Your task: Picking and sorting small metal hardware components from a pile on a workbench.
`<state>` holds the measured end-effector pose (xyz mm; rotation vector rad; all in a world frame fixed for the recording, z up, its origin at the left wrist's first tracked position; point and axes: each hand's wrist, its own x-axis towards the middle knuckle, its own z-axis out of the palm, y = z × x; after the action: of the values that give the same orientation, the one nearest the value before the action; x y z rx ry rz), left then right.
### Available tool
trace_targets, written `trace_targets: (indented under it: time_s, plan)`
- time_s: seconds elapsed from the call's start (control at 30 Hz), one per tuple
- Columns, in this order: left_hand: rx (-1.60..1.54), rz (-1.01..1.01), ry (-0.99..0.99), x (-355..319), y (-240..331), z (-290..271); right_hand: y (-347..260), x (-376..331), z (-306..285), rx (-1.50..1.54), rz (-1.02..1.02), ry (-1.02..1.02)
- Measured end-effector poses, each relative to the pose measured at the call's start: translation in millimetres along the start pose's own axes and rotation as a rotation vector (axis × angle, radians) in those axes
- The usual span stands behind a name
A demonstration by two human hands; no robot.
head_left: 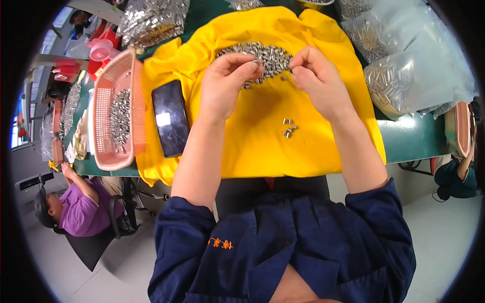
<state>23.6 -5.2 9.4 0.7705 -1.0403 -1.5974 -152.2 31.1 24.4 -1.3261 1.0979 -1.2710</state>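
Over the yellow cloth [242, 156], both hands are raised at the near edge of a pile of small shiny metal cylinders [273, 56]. Thumb and forefinger of my left hand [226, 83] pinch one small metal cylinder [256, 61]. To its right, my right hand [321, 81] is closed in a pinch, its fingertips at the pile's right edge. What it holds is too small and too hidden to make out. Several loose metal cylinders [288, 132] lie apart on the cloth, nearer to me.
A black phone [170, 118] lies left of my left forearm. Beyond it stands a pink basket [132, 101] holding metal cylinders. Clear bags of metal parts [154, 20] sit at the far left, more plastic bags [391, 83] at the right. Other people [83, 214] sit on both sides.
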Motion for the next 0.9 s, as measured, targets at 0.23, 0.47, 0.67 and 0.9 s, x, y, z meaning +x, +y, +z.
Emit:
trace_targets:
  time_s: [0.23, 0.47, 0.67, 0.9]
  plan:
    - [0.958, 0.557, 0.194, 84, 65, -8, -10, -9, 9, -0.36, -0.171, 0.025]
    - [1.608, 0.554, -0.002, 190, 80, -32, -7, -9, 14, -0.443, -0.206, 0.001]
    - [1.724, 0.531, -0.068, 196, 76, -34, -8, -10, 14, -0.409, -0.265, 0.038]
    - [1.386, 0.545, -0.239, 103, 55, 10, -8, 2, -5, -0.212, -0.298, 0.341]
